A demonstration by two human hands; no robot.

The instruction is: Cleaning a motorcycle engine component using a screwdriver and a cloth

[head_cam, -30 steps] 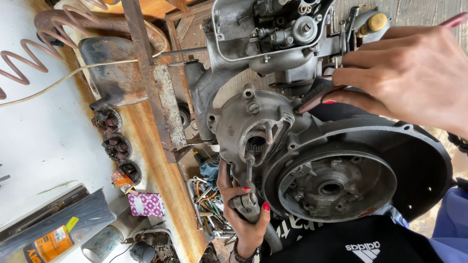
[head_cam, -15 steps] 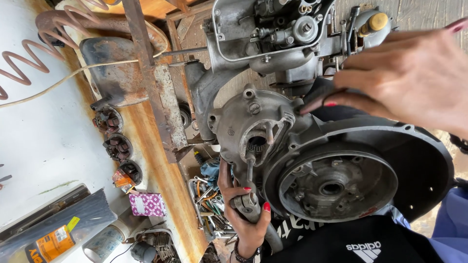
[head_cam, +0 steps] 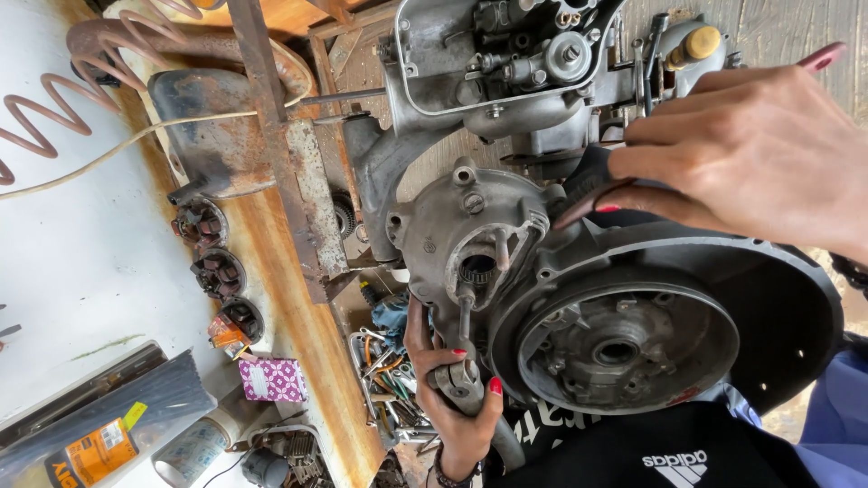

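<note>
Grey cast-metal engine case (head_cam: 470,226) fills the middle of the head view, dull and oil-stained, with bolt bosses round its edge and a round opening holding a ringed bearing (head_cam: 476,268). A thin steel shaft (head_cam: 464,321) runs from that opening toward 6 o'clock. At 4 o'clock from the case sits a large dark circular housing (head_cam: 796,298), its inner plate (head_cam: 624,348) grimy, with a central hole and several small fastener points. At 12 o'clock, a lighter grey carburettor assembly (head_cam: 533,63) with a bent wire guard; a brass-coloured cap (head_cam: 702,42) lies at 2 o'clock.

Left hand (head_cam: 457,407), at 6 o'clock of the case: fingers curled closed round a metal tool handle (head_cam: 457,384) that joins the steel shaft, thumb pressed over it. Red-painted nails visible.

Right hand (head_cam: 759,154), at 3 o'clock of the case: fingers drawn together, tips pinching a dark, narrow part (head_cam: 588,194) against the upper edge of the round housing. What that part is cannot be told.

Surroundings: rusted steel frame bar (head_cam: 271,136) at 10 o'clock; three small dark wound coils (head_cam: 221,271) in a row at 9 o'clock on the orange bench edge (head_cam: 307,361); a patterned pink box (head_cam: 271,380) at 8 o'clock; a heap of loose hand tools (head_cam: 389,380) at 7 o'clock, just beside the left hand; a coiled reddish hose (head_cam: 54,108) at the far 10 o'clock corner.
</note>
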